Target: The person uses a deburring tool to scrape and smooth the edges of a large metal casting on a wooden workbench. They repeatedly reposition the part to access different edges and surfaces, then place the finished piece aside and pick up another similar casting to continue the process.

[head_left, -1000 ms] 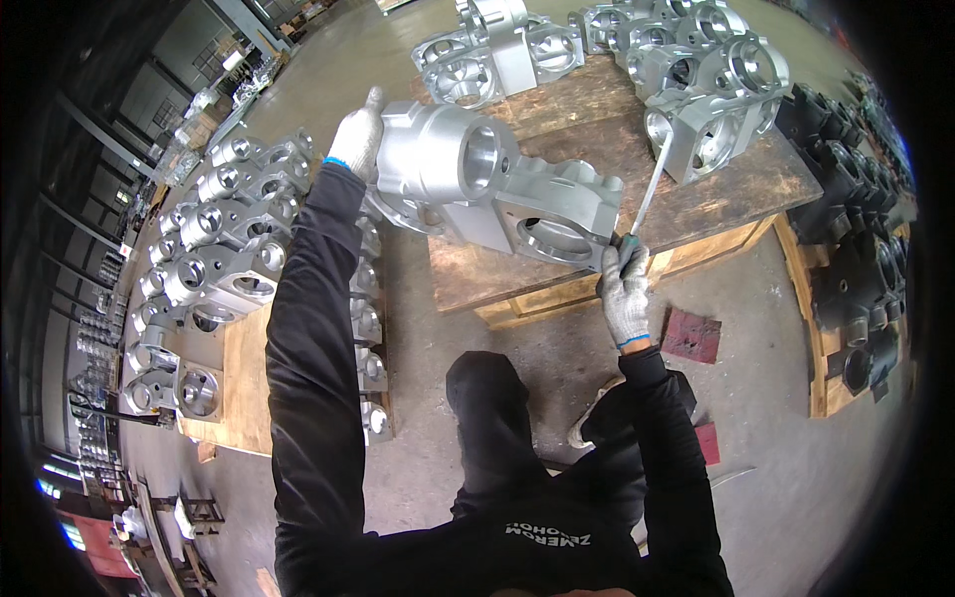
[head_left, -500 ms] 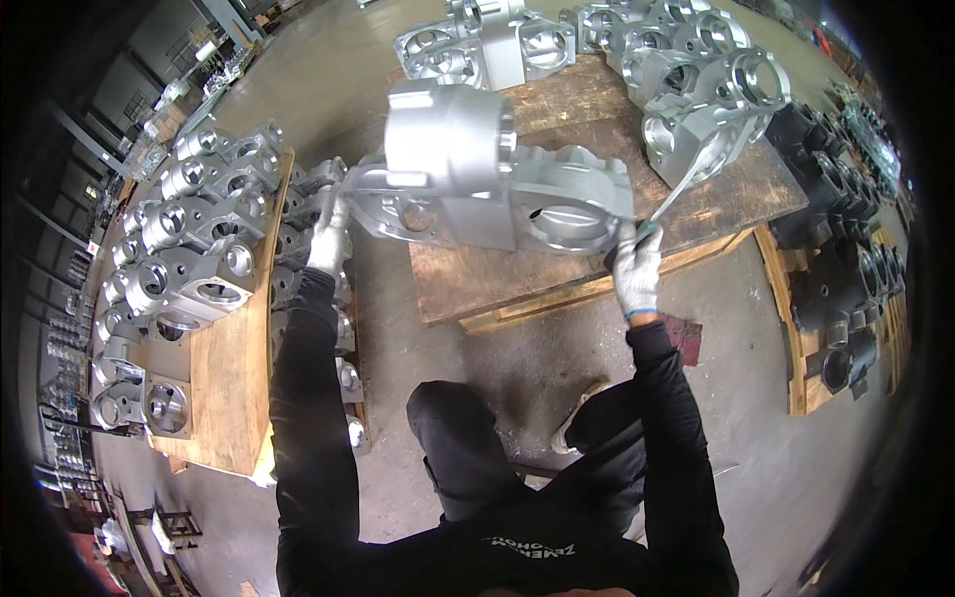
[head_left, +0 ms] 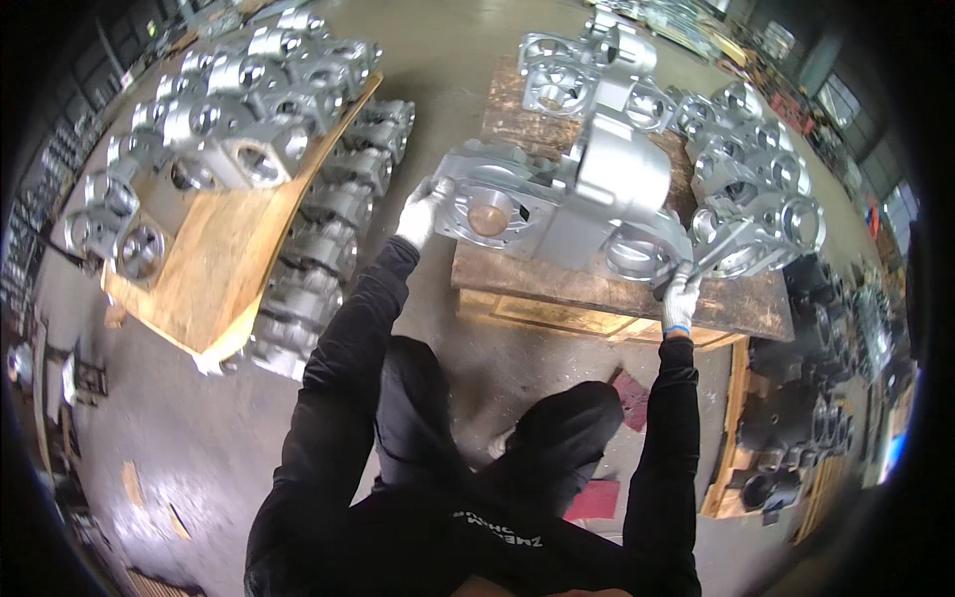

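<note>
Silver barrelled metal casting: looks heavy, stiff; best held by both ends.
Left hand: grips left end.
Right hand: clasps right corner.

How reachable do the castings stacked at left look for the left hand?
Probably not now: the left hand grips the large silver casting. Nothing visible stands between the hand and the stacked castings.

Beyond the right hand, a worn wooden table bears silver metal parts. Left of the left hand, a pale board holds more castings. Right of the right hand, a pallet carries black parts; nearer the body, red sheets lie on the floor.
</note>
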Available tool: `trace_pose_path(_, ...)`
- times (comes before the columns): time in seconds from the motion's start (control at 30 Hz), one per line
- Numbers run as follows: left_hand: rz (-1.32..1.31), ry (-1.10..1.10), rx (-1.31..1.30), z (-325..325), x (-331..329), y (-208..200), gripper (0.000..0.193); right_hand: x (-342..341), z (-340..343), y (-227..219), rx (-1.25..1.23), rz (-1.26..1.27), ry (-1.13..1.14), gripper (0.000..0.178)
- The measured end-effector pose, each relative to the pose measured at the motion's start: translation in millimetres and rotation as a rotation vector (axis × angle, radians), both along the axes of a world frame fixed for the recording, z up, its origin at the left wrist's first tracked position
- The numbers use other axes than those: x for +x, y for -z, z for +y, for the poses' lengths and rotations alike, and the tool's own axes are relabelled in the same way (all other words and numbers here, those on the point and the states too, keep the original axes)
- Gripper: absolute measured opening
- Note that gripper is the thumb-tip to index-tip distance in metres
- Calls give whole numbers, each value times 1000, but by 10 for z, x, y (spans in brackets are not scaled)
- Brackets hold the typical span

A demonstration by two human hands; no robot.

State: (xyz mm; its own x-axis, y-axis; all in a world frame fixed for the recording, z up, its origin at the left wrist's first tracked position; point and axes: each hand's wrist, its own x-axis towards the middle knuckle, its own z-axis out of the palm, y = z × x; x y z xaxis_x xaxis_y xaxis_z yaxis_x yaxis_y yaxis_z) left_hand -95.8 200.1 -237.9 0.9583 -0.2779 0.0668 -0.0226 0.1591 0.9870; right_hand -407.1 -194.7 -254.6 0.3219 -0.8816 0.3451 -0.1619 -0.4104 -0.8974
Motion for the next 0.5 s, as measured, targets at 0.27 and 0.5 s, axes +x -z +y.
trace_pose_path(0.27,-12,11,-63,659,-1286,-291,46,-1030,416,-133,41,142,-7,56)
trace_pose_path(0.5,-50,-20,-80,555,-1213,-732,50,-1065,605,-580,57,69,80,47)
